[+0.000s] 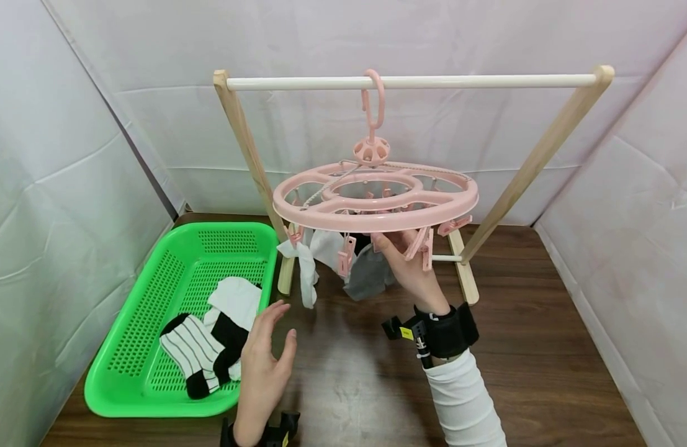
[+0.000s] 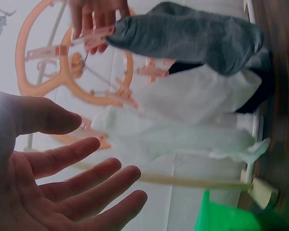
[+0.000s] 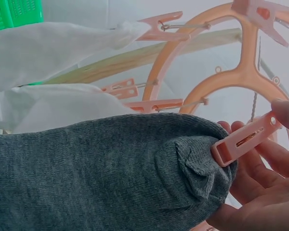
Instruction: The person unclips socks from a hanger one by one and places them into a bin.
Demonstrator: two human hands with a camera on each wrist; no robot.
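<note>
The grey sock (image 1: pixel 368 275) hangs towards the tabletop's (image 1: pixel 544 354) far edge, one end in a pink clip (image 3: pixel 245 139). Along the tabletop's left edge, a green basket (image 1: pixel 159 408) carries a striped sock (image 1: pixel 192 352); just beside it, the left hand (image 1: pixel 265 363) is empty, fingers spread. A white sock (image 1: pixel 307 276) hangs next. The right hand (image 1: pixel 413 276) pinches the pink clip between thumb and fingers, seemingly to work it on the sock; the hanger's (image 1: pixel 371 222) rim partly hides those fingers from the head view.
</note>
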